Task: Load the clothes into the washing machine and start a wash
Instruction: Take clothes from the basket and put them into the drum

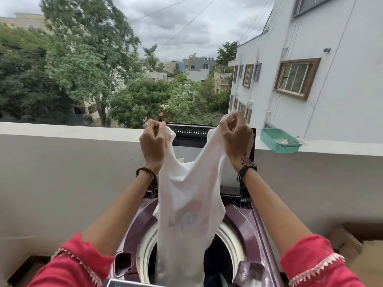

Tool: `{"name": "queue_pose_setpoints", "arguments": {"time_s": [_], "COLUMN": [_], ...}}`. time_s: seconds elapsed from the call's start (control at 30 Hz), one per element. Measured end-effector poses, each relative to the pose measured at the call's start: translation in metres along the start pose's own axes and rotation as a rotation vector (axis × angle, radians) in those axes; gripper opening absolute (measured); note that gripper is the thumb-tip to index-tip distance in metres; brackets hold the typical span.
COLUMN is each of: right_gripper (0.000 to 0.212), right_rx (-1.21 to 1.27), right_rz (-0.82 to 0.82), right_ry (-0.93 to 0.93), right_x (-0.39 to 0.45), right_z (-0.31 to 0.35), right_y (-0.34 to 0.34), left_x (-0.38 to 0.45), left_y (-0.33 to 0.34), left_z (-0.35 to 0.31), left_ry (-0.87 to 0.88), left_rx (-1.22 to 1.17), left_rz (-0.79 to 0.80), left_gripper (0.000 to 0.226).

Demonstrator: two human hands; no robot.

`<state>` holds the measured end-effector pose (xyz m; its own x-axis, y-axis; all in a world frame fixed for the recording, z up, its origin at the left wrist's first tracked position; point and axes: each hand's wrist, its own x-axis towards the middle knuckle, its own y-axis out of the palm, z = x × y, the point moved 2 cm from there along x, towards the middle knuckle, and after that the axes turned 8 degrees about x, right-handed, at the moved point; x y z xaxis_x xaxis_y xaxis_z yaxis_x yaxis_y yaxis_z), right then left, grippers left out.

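Beyond a grey balcony parapet (62, 162) that crosses the middle of the frame lie trees, rooftops and a cloudy sky, with a white building (310, 59) filling the upper right. On the parapet's ledge at right sits a teal tray (278, 140); what lies in it is too pale to make out.

At centre frame a white garment (190, 195) hangs with its long axis vertical, top edge up by the hands and lower end pointing down into the drum opening (230, 243) of a purple top-loading washing machine (244, 222) at bottom centre. A faint red and blue print shows through the fabric, too blurred to read.

The left hand (152, 143) pinches one upper corner of the garment between curled fingers; the right hand (237, 137) pinches the other, both closed tight on the cloth, held apart above the machine. The raised lid (190, 135) stands behind the hands, mostly hidden by them and the cloth.

Inside the drum, something dark shows to the right of the garment, but cannot be identified. The machine's front edge is cut off by the bottom of the frame. Red sleeves (315, 264) with pale trim fill the lower corners.
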<state>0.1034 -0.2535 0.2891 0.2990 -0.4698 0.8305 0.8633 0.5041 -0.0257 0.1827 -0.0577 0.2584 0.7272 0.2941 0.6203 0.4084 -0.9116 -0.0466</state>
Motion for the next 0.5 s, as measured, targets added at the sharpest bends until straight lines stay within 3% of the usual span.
{"name": "queue_pose_setpoints", "arguments": {"time_s": [0.1,0.27,0.5], "right_gripper": [0.008,0.011,0.018], "right_rx": [-0.105,-0.242,-0.428], "right_rz": [0.253,0.600,1.009], "right_ry": [0.054,0.296,0.559], "right_x": [-0.015,-0.070,-0.147], "right_z": [-0.011,-0.039,-0.080], "right_y": [0.005,0.015,0.017], "left_x": [-0.011,-0.048,-0.120], "left_y": [0.004,0.009,0.011], "left_z": [0.017,0.065,0.121], "left_ry": [0.024,-0.154,-0.260], "left_rx": [0.084,0.314,0.613], "left_rz": [0.232,0.614,1.115], "left_gripper": [0.027,0.024,0.010]}}
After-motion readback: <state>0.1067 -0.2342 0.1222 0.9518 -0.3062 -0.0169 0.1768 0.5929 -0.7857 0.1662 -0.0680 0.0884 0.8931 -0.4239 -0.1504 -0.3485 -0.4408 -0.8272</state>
